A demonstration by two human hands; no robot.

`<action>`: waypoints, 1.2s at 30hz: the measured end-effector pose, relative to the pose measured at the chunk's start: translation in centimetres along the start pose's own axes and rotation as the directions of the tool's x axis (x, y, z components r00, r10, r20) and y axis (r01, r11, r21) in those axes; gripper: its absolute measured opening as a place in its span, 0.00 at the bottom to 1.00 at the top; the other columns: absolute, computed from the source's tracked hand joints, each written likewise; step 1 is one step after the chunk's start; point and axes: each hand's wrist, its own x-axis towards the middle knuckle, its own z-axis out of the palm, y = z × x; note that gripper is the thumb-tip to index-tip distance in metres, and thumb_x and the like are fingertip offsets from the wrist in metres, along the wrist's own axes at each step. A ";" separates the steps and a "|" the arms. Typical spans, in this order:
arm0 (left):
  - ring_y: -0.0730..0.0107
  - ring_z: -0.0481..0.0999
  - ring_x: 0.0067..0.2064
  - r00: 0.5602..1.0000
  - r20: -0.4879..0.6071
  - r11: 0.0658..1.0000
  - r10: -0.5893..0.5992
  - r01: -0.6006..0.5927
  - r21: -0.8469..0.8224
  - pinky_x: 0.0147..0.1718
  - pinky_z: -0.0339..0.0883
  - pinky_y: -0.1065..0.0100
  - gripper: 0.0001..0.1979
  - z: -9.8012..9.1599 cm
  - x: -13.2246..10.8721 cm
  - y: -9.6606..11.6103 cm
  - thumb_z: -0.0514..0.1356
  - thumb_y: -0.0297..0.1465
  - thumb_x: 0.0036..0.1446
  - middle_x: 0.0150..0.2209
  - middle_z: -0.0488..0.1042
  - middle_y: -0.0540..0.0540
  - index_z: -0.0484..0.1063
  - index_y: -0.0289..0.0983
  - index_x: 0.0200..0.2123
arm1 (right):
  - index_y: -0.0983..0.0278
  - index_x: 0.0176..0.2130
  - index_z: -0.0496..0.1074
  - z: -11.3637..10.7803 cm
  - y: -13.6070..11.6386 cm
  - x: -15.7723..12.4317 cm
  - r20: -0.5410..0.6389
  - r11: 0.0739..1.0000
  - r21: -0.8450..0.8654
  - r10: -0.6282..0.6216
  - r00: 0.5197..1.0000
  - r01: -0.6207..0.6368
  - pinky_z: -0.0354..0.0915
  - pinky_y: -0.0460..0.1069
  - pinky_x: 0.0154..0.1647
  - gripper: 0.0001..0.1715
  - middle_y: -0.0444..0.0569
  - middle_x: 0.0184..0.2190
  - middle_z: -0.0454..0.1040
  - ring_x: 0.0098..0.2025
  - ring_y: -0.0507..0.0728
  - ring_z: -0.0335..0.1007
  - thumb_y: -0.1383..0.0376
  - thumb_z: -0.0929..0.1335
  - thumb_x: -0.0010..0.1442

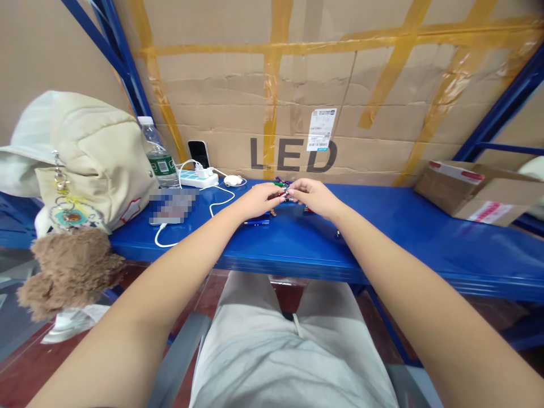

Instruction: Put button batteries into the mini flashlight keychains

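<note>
My left hand is closed in a pinch on a small slim red and silver piece, whose exact kind is too small to make out. From the other side, the fingertips of my right hand meet at its silver end, also pinched. A blue pen-like stick lies on the blue tabletop just below my left hand. Beyond the fingers are several small green and purple pieces, partly hidden. Something small and red shows under my right hand, and a small brown piece sits between the hands.
On the left of the blue table are a cream backpack with a brown plush charm, a water bottle, a power strip and a cabled phone. An opened carton stands right; a large LED carton rises behind.
</note>
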 end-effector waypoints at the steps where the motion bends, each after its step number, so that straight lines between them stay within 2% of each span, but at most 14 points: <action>1: 0.64 0.74 0.41 1.000 -0.006 1.000 0.006 -0.006 0.006 0.41 0.65 0.65 0.10 0.0 0.0 0.0 0.54 0.34 0.64 0.38 0.76 0.45 0.75 0.37 0.39 | 0.64 0.34 0.72 0.0 -0.1 0.0 -0.006 1.000 -0.011 0.004 1.000 -0.004 0.67 0.48 0.33 0.06 0.47 0.30 0.77 0.30 0.52 0.68 0.62 0.69 0.57; 10: 0.66 0.73 0.40 0.996 -0.046 0.993 0.074 -0.069 0.099 0.42 0.66 0.66 0.10 0.0 0.1 0.3 0.55 0.30 0.64 0.37 0.75 0.44 0.76 0.36 0.42 | 0.62 0.29 0.63 0.3 -0.3 -0.3 -0.025 0.990 -0.137 0.022 0.999 -0.026 0.59 0.46 0.26 0.08 0.43 0.24 0.71 0.25 0.50 0.62 0.65 0.64 0.60; 16: 0.61 0.74 0.45 0.995 -0.084 0.951 0.049 -0.021 0.310 0.41 0.67 0.65 0.11 0.0 0.2 0.9 0.56 0.31 0.64 0.42 0.75 0.41 0.77 0.36 0.45 | 0.62 0.23 0.62 0.8 -0.4 -0.3 0.046 0.987 -0.013 0.163 0.986 -0.162 0.58 0.46 0.23 0.16 0.44 0.20 0.67 0.21 0.50 0.60 0.66 0.59 0.62; 19: 0.63 0.75 0.43 0.996 -0.083 0.969 0.045 -0.024 0.245 0.41 0.67 0.65 0.11 0.2 0.4 0.6 0.58 0.31 0.63 0.41 0.75 0.42 0.77 0.36 0.45 | 0.62 0.22 0.63 0.6 -0.6 -0.4 0.046 0.978 -0.085 0.193 0.980 -0.189 0.57 0.46 0.22 0.18 0.44 0.18 0.65 0.20 0.50 0.59 0.66 0.59 0.63; 24: 0.67 0.74 0.39 0.995 -0.092 0.997 0.037 -0.030 0.075 0.41 0.66 0.67 0.10 0.4 0.4 -0.3 0.58 0.29 0.62 0.36 0.76 0.44 0.78 0.36 0.42 | 0.63 0.26 0.65 0.5 -0.8 -0.4 -0.001 0.968 -0.217 0.132 0.991 -0.129 0.57 0.45 0.24 0.16 0.42 0.19 0.66 0.21 0.49 0.60 0.63 0.61 0.65; 30: 0.67 0.73 0.38 0.995 -0.089 0.999 0.043 -0.041 0.029 0.39 0.65 0.67 0.10 0.5 0.3 -0.4 0.58 0.30 0.62 0.35 0.75 0.46 0.79 0.37 0.42 | 0.61 0.37 0.62 0.9 -0.7 -0.3 -0.073 0.988 -0.075 0.131 0.989 -0.137 0.57 0.44 0.20 0.03 0.38 0.21 0.68 0.19 0.48 0.60 0.68 0.64 0.64; 36: 0.68 0.73 0.37 0.997 -0.083 1.000 0.003 -0.001 0.022 0.39 0.65 0.67 0.09 0.4 0.3 -0.5 0.59 0.31 0.62 0.33 0.75 0.46 0.79 0.38 0.40 | 0.65 0.32 0.69 0.4 -1.2 -0.4 -0.035 0.996 0.014 0.093 0.995 -0.092 0.65 0.45 0.25 0.05 0.46 0.26 0.75 0.24 0.48 0.68 0.72 0.67 0.61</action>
